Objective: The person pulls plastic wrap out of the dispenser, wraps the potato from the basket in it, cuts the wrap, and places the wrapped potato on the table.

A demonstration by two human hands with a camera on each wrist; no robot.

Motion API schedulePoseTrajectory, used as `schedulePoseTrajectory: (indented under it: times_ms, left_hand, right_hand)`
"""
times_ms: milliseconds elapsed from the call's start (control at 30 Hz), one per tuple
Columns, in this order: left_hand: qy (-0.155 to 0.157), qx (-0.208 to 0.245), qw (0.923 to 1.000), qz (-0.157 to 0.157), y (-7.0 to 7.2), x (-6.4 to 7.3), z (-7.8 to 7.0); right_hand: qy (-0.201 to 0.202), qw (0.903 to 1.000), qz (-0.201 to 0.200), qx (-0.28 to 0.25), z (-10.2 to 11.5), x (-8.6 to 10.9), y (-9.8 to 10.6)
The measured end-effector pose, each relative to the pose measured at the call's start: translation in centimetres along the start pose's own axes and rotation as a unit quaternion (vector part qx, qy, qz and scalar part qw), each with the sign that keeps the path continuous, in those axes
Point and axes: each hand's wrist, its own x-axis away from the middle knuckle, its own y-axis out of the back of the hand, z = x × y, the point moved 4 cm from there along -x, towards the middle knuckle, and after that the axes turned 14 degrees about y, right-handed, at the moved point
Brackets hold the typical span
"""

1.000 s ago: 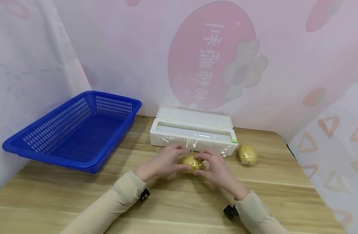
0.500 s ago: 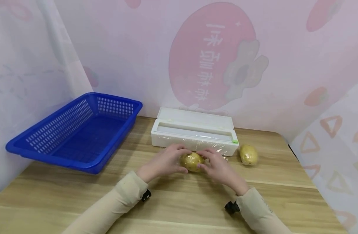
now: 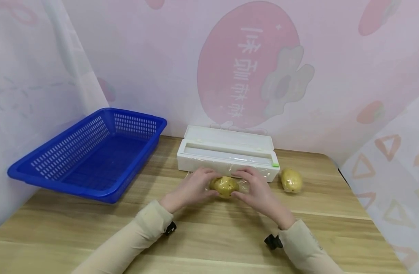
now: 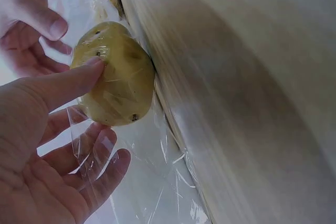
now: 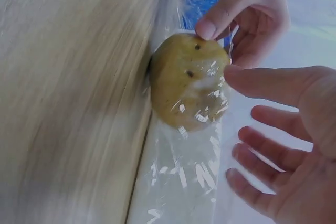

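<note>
A yellow potato (image 3: 224, 186) sits on the table in front of the white cling film box, with clear cling film (image 5: 181, 174) over it. My left hand (image 3: 192, 188) holds its left end; in the left wrist view the thumb presses on its skin and the fingers curl behind, partly behind the film. My right hand (image 3: 258, 194) is at the other end. In the right wrist view its thumb tip is at the potato's edge, while the other fingers are spread and hold nothing. The film runs beside the potato toward the box (image 3: 192, 164).
To the right of the box lies a second, shiny potato (image 3: 291, 180), apparently film-wrapped. The box lid (image 3: 230, 137) is raised at the back. A blue plastic basket (image 3: 110, 194) stands at the left on the wooden table (image 3: 209, 236), with a patterned cloth wall behind.
The potato has shifted slightly toward the box and turned. My right fingers have loosened from it and spread a little to the right; the left hand stays at its end.
</note>
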Motion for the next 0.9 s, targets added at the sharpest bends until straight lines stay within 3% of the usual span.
schedulePoseTrajectory:
  times_ms: [200,700,900]
  left_hand:
    - [0.007,0.006,1.0,-0.004,0.1,0.1,0.0]
    - [0.035,0.017,0.9992,0.0,0.1,-0.1,0.3]
    - [0.04,0.009,0.9991,-0.007,0.0,-0.1,0.5]
  right_hand:
    - [0.043,0.9985,0.004,0.034,1.0,-0.2,-0.7]
    - [-0.022,0.9946,0.014,0.1,0.4,-0.7,-1.4]
    - [-0.014,0.9915,0.04,0.123,0.1,-1.1,-1.5]
